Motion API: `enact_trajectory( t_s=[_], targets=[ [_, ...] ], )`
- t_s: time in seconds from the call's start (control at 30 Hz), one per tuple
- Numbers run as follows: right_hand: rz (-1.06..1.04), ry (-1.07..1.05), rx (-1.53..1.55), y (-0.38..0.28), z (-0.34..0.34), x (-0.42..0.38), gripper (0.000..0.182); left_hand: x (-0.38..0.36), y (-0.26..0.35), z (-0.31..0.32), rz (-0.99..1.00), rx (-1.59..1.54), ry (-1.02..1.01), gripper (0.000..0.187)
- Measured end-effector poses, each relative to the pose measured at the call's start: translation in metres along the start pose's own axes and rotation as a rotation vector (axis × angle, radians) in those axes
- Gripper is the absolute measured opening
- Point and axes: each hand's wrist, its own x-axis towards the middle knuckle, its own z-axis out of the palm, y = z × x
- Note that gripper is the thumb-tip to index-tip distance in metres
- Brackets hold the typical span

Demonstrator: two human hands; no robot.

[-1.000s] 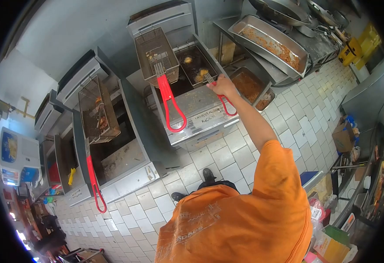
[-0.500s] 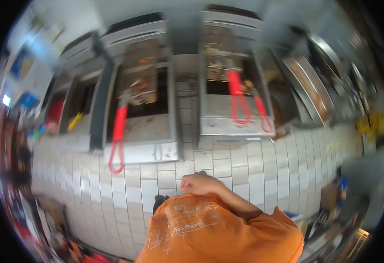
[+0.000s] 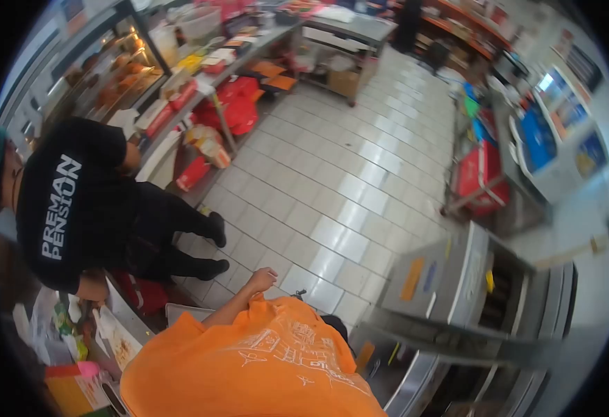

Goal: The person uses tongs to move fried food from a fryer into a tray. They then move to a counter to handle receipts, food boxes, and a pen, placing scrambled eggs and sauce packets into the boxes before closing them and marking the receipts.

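My left hand (image 3: 262,279) hangs in front of my orange shirt (image 3: 262,354), over the tiled floor. Its fingers look loosely apart, and nothing shows in them. My right hand is out of view. Nearest to the left hand are a co-worker's black shoes (image 3: 210,269). To the lower right stands a steel fryer (image 3: 433,278), with a yellow handle (image 3: 490,281) sticking out of it.
A co-worker in a black shirt (image 3: 75,201) stands at left by a counter with a tray (image 3: 118,340). A lit food display (image 3: 127,80) is beyond. Red bags (image 3: 238,104) sit under the left counter; a red crate (image 3: 483,177) is at right. A tiled aisle (image 3: 339,187) runs ahead.
My view has swung left from the fryers to the aisle, putting the fryers at lower right. My right hand has left view; my left hand and the co-worker now show.
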Motion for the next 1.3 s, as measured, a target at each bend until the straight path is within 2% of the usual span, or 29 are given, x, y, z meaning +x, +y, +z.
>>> enact_trajectory(
  t_s=[0.03,0.07,0.17,0.23,0.3,0.33,0.4,0.47,0.5,0.53,0.57,0.6,0.63,0.67,0.7,0.73,0.77,0.8,0.83,0.87,0.9,0.93,0.97,1.03,1.17,1.23,1.3],
  targets=[
    [-0.037,-0.066,-0.057,-0.083,-0.005,0.046,0.027,0.011,0.011,-0.012,-0.031,-0.106,-0.031,0.025],
    [-0.076,-0.122,-0.112,-0.116,-0.002,0.084,0.027,0.027,0.021,-0.023,-0.049,-0.211,-0.064,0.025],
    [-0.18,-0.251,-0.293,-0.187,0.017,0.189,0.028,0.071,0.051,-0.051,-0.069,-0.245,0.073,0.024],
    [-0.242,-0.339,-0.429,-0.221,0.026,0.252,0.028,0.11,0.043,-0.053,-0.082,-0.273,0.134,0.024],
    [-0.362,-0.431,-0.576,-0.282,0.038,0.341,0.029,0.142,0.042,-0.055,-0.223,-0.29,0.185,0.025],
    [-0.435,-0.487,-0.656,-0.306,0.045,0.386,0.029,0.157,0.02,-0.046,-0.205,-0.349,0.193,0.026],
    [-0.564,-0.59,-0.831,-0.348,0.051,0.472,0.03,0.188,-0.045,-0.019,-0.197,-0.237,0.234,0.021],
    [-0.629,-0.648,-0.996,-0.388,0.047,0.54,0.031,0.182,-0.021,-0.028,-0.58,0.19,0.055,0.016],
    [-0.642,-0.652,-1.069,-0.405,0.046,0.577,0.031,0.169,-0.002,-0.03,-0.719,0.008,0.193,0.019],
    [-0.653,-0.652,-1.139,-0.432,0.046,0.612,0.032,0.169,0.008,-0.032,-0.759,-0.058,0.13,0.026],
    [-0.663,-0.654,-1.211,-0.335,0.081,0.72,0.032,0.166,0.022,-0.031,-0.74,-0.206,0.161,0.027],
    [-0.825,-0.586,-1.29,-0.435,0.105,0.792,0.025,0.169,0.032,-0.027,-0.73,-0.221,0.156,0.027],
    [-0.57,-0.531,-1.017,-0.545,0.145,0.842,0.027,0.175,0.037,-0.021,-0.642,-0.145,0.213,0.026],
    [-0.741,-0.543,-1.003,-0.684,0.169,0.851,0.029,0.184,0.036,-0.012,-0.555,-0.072,0.275,0.024],
    [-1.042,-0.465,-0.943,-0.778,0.209,0.879,0.032,0.196,0.032,-0.002,-0.47,0.001,0.346,0.023],
    [-0.954,-0.378,-0.599,-0.876,0.243,0.871,0.042,0.213,0.024,0.008,-0.386,0.079,0.421,0.022],
    [-1.065,-0.359,-0.496,-0.964,0.276,0.859,0.044,0.236,0.013,0.018,-0.305,0.16,0.492,0.022],
    [-1.097,-0.371,-0.282,-1.023,0.328,0.87,0.035,0.256,0.04,-0.012,-0.304,0.153,0.505,0.022],
    [-0.972,-0.546,-0.09,-1.083,0.371,0.863,0.034,0.279,0.051,-0.036,-0.319,0.134,0.519,0.021],
    [-1.025,-0.577,-0.019,-1.141,0.387,0.82,0.031,0.297,0.059,-0.058,-0.334,0.116,0.521,0.021],
    [-0.934,-0.675,0.026,-1.188,0.399,0.774,0.028,0.316,0.066,-0.085,-0.346,0.099,0.522,0.021],
    [-1.04,-0.745,0.047,-1.21,0.433,0.76,0.024,0.335,0.074,-0.112,-0.354,0.083,0.52,0.02],
    [-1.211,-0.705,0.017,-1.222,0.467,0.747,0.023,0.354,0.085,-0.136,-0.36,0.062,0.508,0.02],
    [-1.387,-0.787,-0.107,-1.234,0.523,0.736,0.022,0.406,0.108,-0.179,-0.362,0.01,0.493,0.02],
    [-1.249,-0.873,-0.175,-1.29,0.559,0.752,0.022,0.497,0.142,-0.283,-0.408,-0.074,0.479,0.02],
    [-1.265,-0.628,-0.148,-1.339,0.575,0.778,0.023,0.537,0.159,-0.337,-0.454,-0.11,0.471,0.021],
    [-1.217,-0.619,-0.052,-1.386,0.596,0.801,0.022,0.55,0.212,-0.428,-0.307,0.172,0.482,0.027]
  ],
)
